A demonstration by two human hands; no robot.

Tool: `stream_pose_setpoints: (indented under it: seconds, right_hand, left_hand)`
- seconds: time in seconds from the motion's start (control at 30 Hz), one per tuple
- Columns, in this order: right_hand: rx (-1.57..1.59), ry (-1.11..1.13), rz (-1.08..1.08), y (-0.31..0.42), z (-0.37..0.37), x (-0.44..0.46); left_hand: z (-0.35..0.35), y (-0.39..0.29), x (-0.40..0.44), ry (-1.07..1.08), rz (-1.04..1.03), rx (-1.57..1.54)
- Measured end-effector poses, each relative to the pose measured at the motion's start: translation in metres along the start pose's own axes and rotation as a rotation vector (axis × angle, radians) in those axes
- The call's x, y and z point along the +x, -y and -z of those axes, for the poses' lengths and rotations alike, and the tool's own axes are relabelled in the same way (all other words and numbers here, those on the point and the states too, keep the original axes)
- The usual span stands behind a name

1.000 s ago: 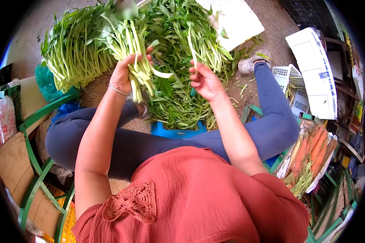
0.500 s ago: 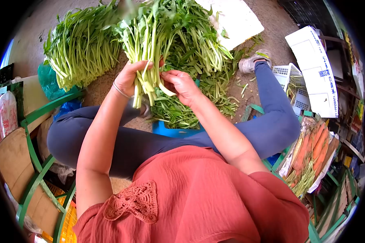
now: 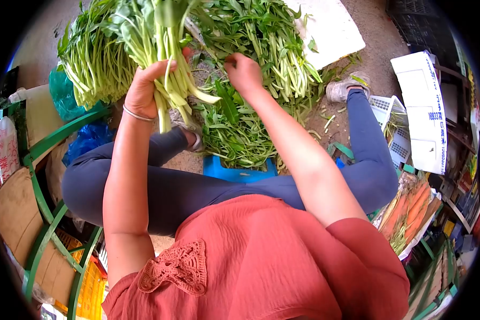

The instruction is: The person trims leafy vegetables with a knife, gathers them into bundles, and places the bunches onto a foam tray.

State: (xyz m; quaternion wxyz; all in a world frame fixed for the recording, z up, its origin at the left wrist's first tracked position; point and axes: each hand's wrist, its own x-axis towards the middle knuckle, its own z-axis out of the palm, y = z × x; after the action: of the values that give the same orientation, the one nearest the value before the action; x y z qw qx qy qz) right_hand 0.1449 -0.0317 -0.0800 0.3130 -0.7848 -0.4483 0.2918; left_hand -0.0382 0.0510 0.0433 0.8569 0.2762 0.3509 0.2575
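Observation:
My left hand (image 3: 143, 95) is wrapped round a bunch of water spinach (image 3: 170, 80), its pale cut stems pointing down toward me and its leaves up. My right hand (image 3: 245, 77) is apart from that bunch, over the edge of a loose water spinach pile (image 3: 277, 50). Its fingers are curled together, and what they pinch, if anything, is hidden. Below it, loose leaves and stems (image 3: 234, 140) heap over a blue container (image 3: 239, 169) between my legs. A stack of aligned water spinach (image 3: 101, 66) lies to the left, partly behind the held bunch.
A white board (image 3: 330, 32) lies behind the pile. On the right are a white basket (image 3: 381, 109), a white printed box (image 3: 421, 112) and carrots (image 3: 413, 208). Green metal frames (image 3: 42, 234) and teal plastic bags (image 3: 64, 96) stand at the left.
My right hand has let go of the bunch's stems and moved up and away to the pile. My left hand has carried the bunch a little left.

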Motion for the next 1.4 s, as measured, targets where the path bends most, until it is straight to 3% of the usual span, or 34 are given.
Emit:
stream_pose_setpoints:
  seconds: [0.03, 0.07, 0.13, 0.2, 0.33, 0.6, 0.73, 0.8, 0.9, 1.0, 1.07, 1.13, 1.2, 1.27, 1.4]
  right_hand:
    - [-0.195, -0.089, 0.128, 0.000, -0.011, 0.007]
    - [-0.187, -0.082, 0.130, 0.000, -0.020, 0.012]
    - [-0.603, 0.154, -0.040, 0.002, -0.034, 0.019]
    - [-0.605, 0.248, -0.115, -0.001, -0.027, 0.027]
    - [-0.391, 0.218, -0.017, 0.019, 0.039, 0.024]
    - [-0.552, 0.438, 0.285, 0.068, 0.112, 0.002]
    - [-0.369, 0.305, 0.500, 0.080, 0.105, 0.002]
    - [-0.334, 0.266, 0.489, 0.081, 0.099, 0.007]
    - [0.141, -0.246, 0.368, 0.074, 0.088, 0.019]
    - [0.436, -0.354, -0.234, 0.031, 0.068, 0.038]
    - [0.557, -0.203, -0.474, 0.018, 0.042, 0.034]
    - [0.368, 0.006, -0.430, 0.002, 0.009, 0.035]
    - [0.191, 0.184, -0.538, -0.002, -0.013, 0.039]
    - [0.207, 0.184, -0.533, -0.024, -0.030, 0.042]
    - [0.361, 0.182, -0.475, -0.017, -0.002, 0.031]
  left_hand:
    - [0.001, -0.001, 0.001, -0.008, -0.029, 0.019]
    - [0.002, -0.001, 0.002, -0.018, -0.030, 0.022]
    - [-0.001, 0.000, 0.004, -0.039, -0.057, -0.045]
    - [0.000, 0.000, 0.005, -0.067, -0.037, -0.127]
    - [0.001, 0.008, 0.005, -0.080, -0.020, -0.105]
    - [-0.016, 0.016, 0.004, -0.024, -0.029, 0.099]
    - [-0.023, 0.026, 0.000, 0.029, 0.048, 0.147]
    - [-0.024, 0.029, -0.001, 0.080, 0.019, 0.084]
    - [-0.020, 0.026, 0.000, 0.061, 0.092, 0.024]
    - [-0.011, 0.020, 0.005, 0.024, 0.072, -0.043]
    - [-0.003, 0.015, 0.009, 0.024, -0.007, -0.097]
    - [0.003, 0.011, 0.012, 0.009, -0.002, -0.227]
    - [0.009, 0.008, 0.014, -0.062, 0.005, -0.312]
    - [0.010, 0.007, 0.014, -0.150, -0.028, -0.336]
    - [0.012, 0.005, 0.019, -0.107, -0.036, -0.421]
